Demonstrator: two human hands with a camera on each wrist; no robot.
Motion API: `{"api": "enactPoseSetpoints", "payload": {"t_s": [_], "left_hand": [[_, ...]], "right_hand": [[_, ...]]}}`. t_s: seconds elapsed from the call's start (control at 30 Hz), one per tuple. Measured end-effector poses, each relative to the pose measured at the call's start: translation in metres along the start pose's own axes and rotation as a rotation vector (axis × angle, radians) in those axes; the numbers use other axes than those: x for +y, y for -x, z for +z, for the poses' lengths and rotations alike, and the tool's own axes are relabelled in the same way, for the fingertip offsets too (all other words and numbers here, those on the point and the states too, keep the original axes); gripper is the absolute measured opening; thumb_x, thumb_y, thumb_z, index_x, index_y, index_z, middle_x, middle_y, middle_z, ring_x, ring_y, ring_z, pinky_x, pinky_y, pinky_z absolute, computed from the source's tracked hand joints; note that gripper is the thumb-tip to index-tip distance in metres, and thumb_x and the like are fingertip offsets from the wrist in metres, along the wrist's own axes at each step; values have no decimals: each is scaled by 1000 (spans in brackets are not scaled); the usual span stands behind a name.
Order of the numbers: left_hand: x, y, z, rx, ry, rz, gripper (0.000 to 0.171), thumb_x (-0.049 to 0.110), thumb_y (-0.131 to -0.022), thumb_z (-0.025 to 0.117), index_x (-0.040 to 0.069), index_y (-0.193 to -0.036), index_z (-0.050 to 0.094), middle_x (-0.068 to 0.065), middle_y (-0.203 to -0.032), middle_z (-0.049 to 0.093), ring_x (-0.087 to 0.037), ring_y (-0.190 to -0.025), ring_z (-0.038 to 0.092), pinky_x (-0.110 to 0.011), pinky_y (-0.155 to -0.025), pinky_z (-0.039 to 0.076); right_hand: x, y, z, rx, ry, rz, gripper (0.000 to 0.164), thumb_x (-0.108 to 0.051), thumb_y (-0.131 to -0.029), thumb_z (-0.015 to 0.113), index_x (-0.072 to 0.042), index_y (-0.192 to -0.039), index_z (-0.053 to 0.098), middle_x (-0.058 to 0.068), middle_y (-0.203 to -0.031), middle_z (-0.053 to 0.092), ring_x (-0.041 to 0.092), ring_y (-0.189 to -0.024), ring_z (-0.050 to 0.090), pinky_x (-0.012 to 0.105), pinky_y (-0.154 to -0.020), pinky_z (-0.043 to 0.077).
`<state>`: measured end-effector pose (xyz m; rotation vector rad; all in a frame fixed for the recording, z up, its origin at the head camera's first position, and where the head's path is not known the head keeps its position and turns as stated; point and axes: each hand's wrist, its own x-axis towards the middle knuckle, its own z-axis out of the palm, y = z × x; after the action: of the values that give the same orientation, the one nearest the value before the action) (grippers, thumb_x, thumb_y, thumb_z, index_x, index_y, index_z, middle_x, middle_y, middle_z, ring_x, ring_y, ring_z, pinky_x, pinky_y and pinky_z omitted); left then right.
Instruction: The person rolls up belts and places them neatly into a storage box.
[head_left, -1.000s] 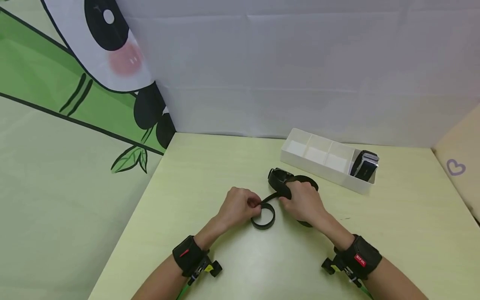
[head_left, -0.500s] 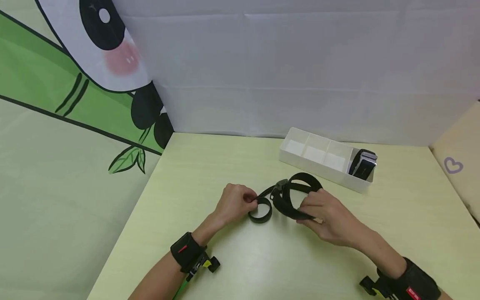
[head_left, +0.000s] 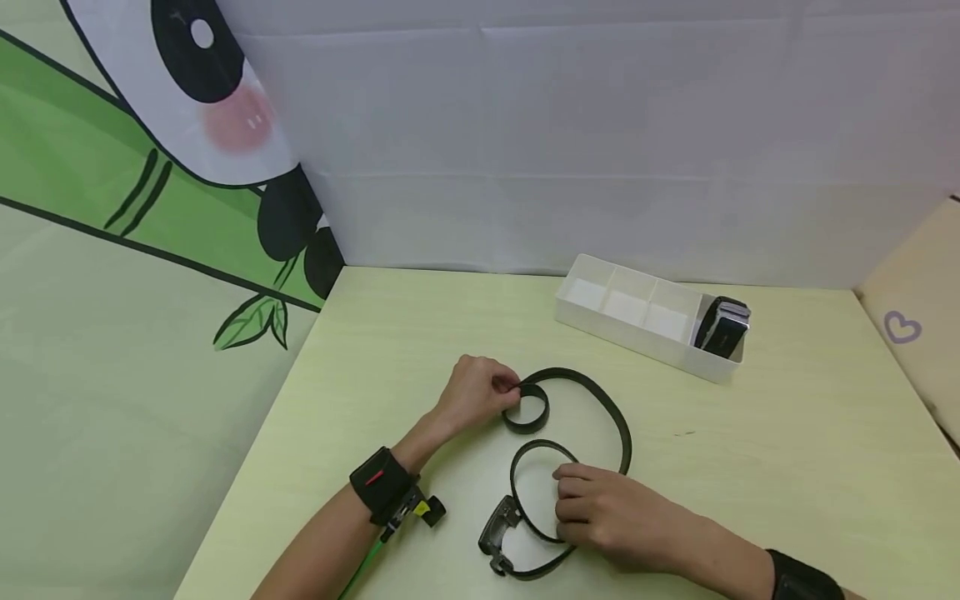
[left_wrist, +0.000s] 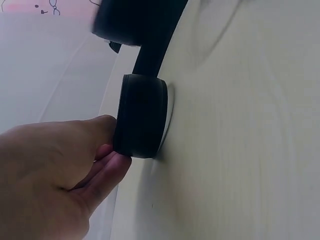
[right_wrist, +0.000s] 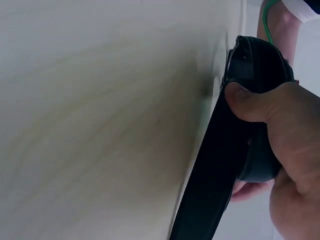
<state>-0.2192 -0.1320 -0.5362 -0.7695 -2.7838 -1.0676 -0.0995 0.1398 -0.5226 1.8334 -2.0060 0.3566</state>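
A black belt [head_left: 627,437] stands on edge on the pale table, curving between both hands. At its far end, my left hand [head_left: 476,390] pinches a small rolled coil [head_left: 527,427] between thumb and fingers; the left wrist view shows this black coil [left_wrist: 141,117] close up. Nearer the front, my right hand [head_left: 618,518] grips the larger loop at the other end. The dark buckle [head_left: 498,527] sticks out to the left of that hand. In the right wrist view the thumb presses on the wide black strap [right_wrist: 212,165].
Behind the hands, a white divided box [head_left: 637,333] stands near the table's back edge. Its right end holds a rolled black belt with a silvery buckle [head_left: 726,327]. A pale cloth wall rises behind the table [head_left: 420,308], with a cartoon print at left.
The right hand has moved toward the front, carrying the buckle end of the belt with it. The strap between the hands has opened into a wide arc. The left hand still pinches the small coil.
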Motion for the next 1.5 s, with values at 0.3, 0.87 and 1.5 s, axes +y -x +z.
{"api": "enactPoseSetpoints", "payload": {"t_s": [0.3, 0.87, 1.5], "left_hand": [[14, -8, 7, -19, -16, 16, 7, 6, -90, 82, 7, -93, 89, -5, -83, 85, -9, -71, 79, -18, -68, 60], [12, -13, 13, -34, -30, 97, 5, 9, -91, 86, 11, -93, 90, -3, -85, 86, -9, -75, 80, -21, -70, 61], [80, 19, 14, -80, -219, 338, 7, 12, -102, 81, 11, -103, 88, -1, -103, 85, -14, -97, 79, -24, -88, 63]], "right_hand": [[-4, -6, -10, -83, -225, 170, 27, -31, -91, 90, -21, -111, 75, -12, -109, 69, 9, -113, 63, 30, -115, 53], [111, -36, 21, -37, -40, 707, 17, -5, -88, 95, -10, -85, 79, 5, -95, 70, 23, -89, 63, 38, -79, 57], [131, -27, 33, 76, -184, 635, 10, 2, -93, 84, -7, -91, 83, 3, -86, 77, 17, -78, 73, 34, -70, 61]]}}
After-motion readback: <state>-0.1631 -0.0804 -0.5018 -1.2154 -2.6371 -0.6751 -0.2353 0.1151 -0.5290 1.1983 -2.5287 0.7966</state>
